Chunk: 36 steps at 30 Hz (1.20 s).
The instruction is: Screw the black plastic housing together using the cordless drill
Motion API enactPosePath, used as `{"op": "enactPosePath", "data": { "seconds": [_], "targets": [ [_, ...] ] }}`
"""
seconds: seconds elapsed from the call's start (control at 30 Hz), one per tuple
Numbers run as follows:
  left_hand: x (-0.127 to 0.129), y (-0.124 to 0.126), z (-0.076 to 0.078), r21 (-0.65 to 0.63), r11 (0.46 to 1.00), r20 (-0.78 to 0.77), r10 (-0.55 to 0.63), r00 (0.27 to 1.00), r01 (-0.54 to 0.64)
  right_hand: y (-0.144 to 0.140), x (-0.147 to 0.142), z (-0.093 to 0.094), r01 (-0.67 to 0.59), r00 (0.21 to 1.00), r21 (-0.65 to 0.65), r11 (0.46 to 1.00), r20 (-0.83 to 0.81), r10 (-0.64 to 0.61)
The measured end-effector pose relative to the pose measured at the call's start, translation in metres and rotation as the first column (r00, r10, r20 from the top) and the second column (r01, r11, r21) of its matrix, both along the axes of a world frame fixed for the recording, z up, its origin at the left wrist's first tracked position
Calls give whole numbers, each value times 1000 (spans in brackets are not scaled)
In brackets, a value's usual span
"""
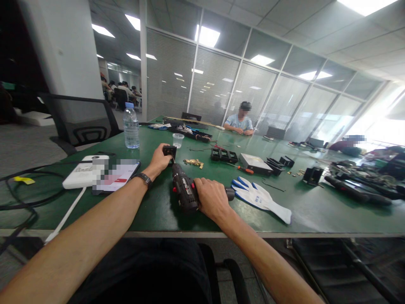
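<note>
My right hand (pixel 212 198) is wrapped round the grip of a black cordless drill (pixel 184 190) with red buttons. The drill's tip points away from me and meets a small black plastic part (pixel 170 150). My left hand (pixel 160 160) grips that part at its left side, just above the green table; whether the bit touches a screw cannot be made out. Right of the part lies a pile of small brass-coloured pieces (pixel 193 162). A clear plastic cup (pixel 178 140) stands just behind it. Beside my right hand lies a white and blue work glove (pixel 257 196).
A water bottle (pixel 130 128), a white power bank (pixel 85 172) and a phone (pixel 118 176) are on the left, among cables. Black frames (pixel 224 155), an orange screwdriver (pixel 245 169) and a grey box (pixel 255 163) lie to the right. A person (pixel 239 121) sits across the table.
</note>
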State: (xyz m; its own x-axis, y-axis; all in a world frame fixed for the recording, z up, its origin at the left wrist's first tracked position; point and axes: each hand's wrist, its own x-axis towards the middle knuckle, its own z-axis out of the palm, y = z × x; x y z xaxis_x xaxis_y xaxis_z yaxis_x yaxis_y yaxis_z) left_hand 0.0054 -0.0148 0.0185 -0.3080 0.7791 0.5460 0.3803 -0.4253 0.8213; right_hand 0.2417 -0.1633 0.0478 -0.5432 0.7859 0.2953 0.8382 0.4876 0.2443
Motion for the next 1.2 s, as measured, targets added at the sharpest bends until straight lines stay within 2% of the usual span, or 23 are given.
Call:
{"op": "enactPosePath", "data": {
  "seconds": [0.63,1.2],
  "targets": [
    [1,-2,1,-4,1000,5,7,1000,-7,-1,-1,2,10,1000,-36,999,-2,-10],
    [3,-7,4,-18,1000,8,17,1000,-17,0,0,-1,-3,1000,0,1000,-10,3]
  ]
}}
